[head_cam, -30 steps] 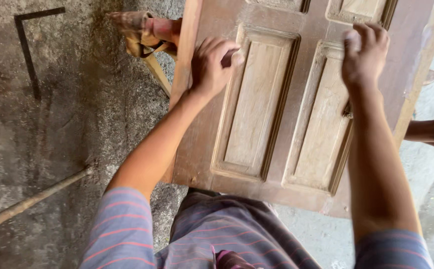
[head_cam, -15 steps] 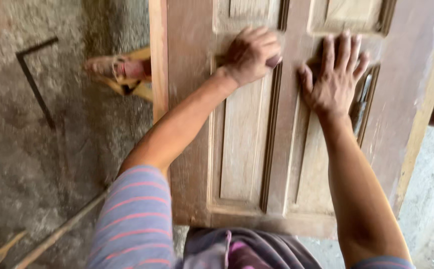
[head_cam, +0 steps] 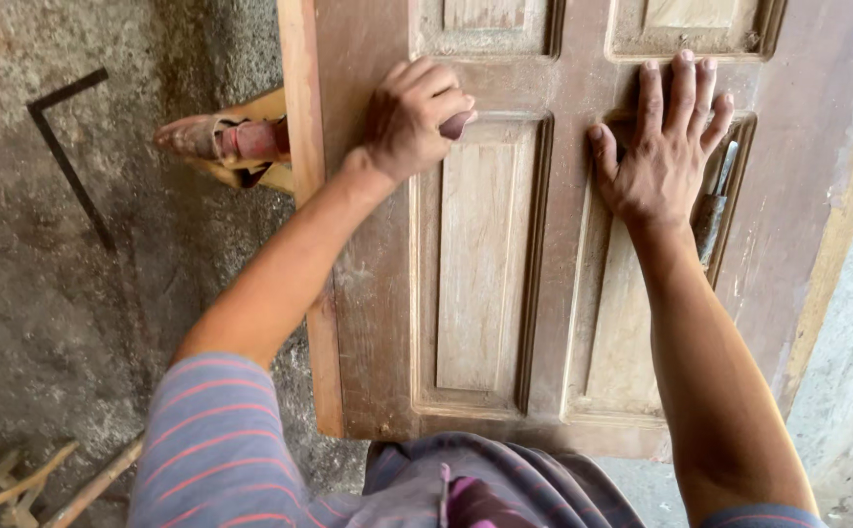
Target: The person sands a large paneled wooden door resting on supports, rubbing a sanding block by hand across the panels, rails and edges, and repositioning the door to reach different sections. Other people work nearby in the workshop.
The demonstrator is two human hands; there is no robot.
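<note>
The left hand [head_cam: 412,117] is curled into a loose fist on the panelled wooden door [head_cam: 505,293], its fingers clenched around a small reddish-brown piece [head_cam: 456,124], probably folded sandpaper, though too little of it peeks out past the knuckles to be sure. It presses where the rail above meets the top edge of the left raised panel [head_cam: 480,264]. The right hand [head_cam: 666,156] lies flat and released, fingers spread, on the stile between the panels and over the top of the right panel [head_cam: 632,332]; it grasps nothing and simply steadies the door. A dark metal tool [head_cam: 712,210], perhaps a scraper, rests in the groove just beside that hand. The door lies across some support that is hidden, over a rough concrete floor [head_cam: 74,293] where a metal square [head_cam: 65,147] lies, and a foot in a sandal [head_cam: 221,142] shows near the door's left edge. To do this rubbing well, my judgement is that the strokes should run along the grain, with even pressure from the pads rather than the knuckles, keeping the piece flat against the moulding so the corner edge is not rounded, while the flat hand bears down to stop the door from shifting
</note>
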